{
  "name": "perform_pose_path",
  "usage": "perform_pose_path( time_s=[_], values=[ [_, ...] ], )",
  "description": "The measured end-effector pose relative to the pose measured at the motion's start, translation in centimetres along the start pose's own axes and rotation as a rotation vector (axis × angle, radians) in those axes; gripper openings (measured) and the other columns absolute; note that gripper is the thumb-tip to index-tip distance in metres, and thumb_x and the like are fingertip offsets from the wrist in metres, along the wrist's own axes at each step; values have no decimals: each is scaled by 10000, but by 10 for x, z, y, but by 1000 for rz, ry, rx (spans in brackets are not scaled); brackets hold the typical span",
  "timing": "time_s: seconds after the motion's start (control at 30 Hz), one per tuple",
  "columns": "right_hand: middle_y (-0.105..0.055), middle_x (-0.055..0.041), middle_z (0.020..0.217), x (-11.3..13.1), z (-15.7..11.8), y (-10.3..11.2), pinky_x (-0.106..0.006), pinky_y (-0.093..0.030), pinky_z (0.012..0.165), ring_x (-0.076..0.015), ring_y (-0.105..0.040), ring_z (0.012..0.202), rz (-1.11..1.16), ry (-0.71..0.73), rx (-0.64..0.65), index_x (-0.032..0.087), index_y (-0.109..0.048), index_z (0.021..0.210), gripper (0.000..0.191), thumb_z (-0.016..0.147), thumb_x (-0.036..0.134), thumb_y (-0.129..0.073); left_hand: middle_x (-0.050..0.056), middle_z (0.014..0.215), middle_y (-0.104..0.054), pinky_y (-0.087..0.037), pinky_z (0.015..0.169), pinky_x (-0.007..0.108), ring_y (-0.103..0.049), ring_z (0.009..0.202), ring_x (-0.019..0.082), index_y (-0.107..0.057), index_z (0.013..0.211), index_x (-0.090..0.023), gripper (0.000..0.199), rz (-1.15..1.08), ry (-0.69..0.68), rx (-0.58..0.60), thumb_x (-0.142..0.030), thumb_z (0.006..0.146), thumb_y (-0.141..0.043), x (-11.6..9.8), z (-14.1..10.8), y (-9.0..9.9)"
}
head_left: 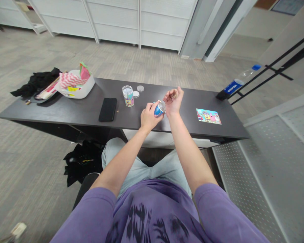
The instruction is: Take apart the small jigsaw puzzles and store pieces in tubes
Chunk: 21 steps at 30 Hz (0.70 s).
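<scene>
My left hand (150, 116) is wrapped round a small clear jar (160, 109) with a blue printed label, tilted toward the right. Right beside the jar's mouth, my right hand (173, 100) is cupped, palm up with the fingers curled, and small bits too tiny to identify lie in it. A second clear jar (128, 96) with a colourful cartoon label stands upright to the left on the dark table (144, 118). Two round silver lids (140, 88) lie beside that jar.
A black phone (107, 109) lies left of the jars. Further left are a white basket (84, 90) with pink cloth and a black cloth (38, 82). On the right are a cartoon card (208, 116) and a Pepsi bottle (234, 86) near a black metal frame.
</scene>
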State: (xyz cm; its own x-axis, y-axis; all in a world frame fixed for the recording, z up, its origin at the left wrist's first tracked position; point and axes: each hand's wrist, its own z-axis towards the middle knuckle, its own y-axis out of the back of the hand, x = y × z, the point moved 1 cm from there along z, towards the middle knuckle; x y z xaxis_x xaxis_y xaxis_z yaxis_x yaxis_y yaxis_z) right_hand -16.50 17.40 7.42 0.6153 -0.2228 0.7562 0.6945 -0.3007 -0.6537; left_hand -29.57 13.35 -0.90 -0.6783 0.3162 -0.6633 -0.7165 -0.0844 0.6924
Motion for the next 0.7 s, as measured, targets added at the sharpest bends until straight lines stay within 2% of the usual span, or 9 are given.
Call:
perform_pose_path(
  time_s=[0.1, 0.2, 0.3, 0.43, 0.57, 0.7],
  values=[
    [-589, 22, 742, -1, 3, 2, -275, -559, 593, -149, -560, 631, -43, 47, 23, 297, -559, 770, 738, 1205, 862, -749, 150, 1723, -706, -713, 1286, 600, -751, 1458, 399, -803, 1678, -333, 444, 4, -8, -20, -491, 1298, -971, 1, -1, -2],
    [-571, 9, 744, -3, 6, 4, -344, -593, 597, -185, -606, 642, -170, 140, 63, 315, -576, 758, 832, 1139, 1053, -642, 151, 1718, -709, -716, 1283, 604, -754, 1455, 400, -799, 1689, -337, 453, 12, -6, -62, -495, 1300, -969, 1, -2, -6],
    [-570, -7, 744, -5, 8, 6, -406, -630, 623, -227, -646, 667, -249, 204, 98, 337, -588, 764, 885, 1072, 1165, -537, 147, 1691, -722, -732, 1257, 591, -766, 1427, 393, -803, 1677, -336, 441, 19, -15, -106, -490, 1300, -972, 2, -3, -10],
    [-593, -35, 770, -7, 9, 8, -458, -651, 677, -265, -671, 715, -225, 209, 100, 347, -615, 784, 911, 1031, 1211, -461, 142, 1646, -743, -751, 1215, 565, -783, 1376, 379, -817, 1641, -331, 411, 11, -38, -143, -501, 1301, -972, 7, -2, -15],
    [-619, -51, 825, -8, 8, 8, -460, -652, 715, -265, -675, 759, -223, 180, 96, 345, -606, 802, 908, 1009, 1214, -444, 141, 1632, -747, -754, 1201, 555, -787, 1358, 372, -816, 1635, -330, 404, -7, -61, -172, -512, 1306, -963, 13, -1, -18],
    [-618, -39, 825, -8, 8, 8, -420, -591, 647, -233, -610, 719, -170, 165, 112, 337, -610, 803, 882, 1017, 1187, -515, 141, 1625, -748, -754, 1191, 548, -788, 1346, 368, -816, 1632, -332, 403, -32, -75, -196, -524, 1308, -958, 18, 1, -22]
  ],
)
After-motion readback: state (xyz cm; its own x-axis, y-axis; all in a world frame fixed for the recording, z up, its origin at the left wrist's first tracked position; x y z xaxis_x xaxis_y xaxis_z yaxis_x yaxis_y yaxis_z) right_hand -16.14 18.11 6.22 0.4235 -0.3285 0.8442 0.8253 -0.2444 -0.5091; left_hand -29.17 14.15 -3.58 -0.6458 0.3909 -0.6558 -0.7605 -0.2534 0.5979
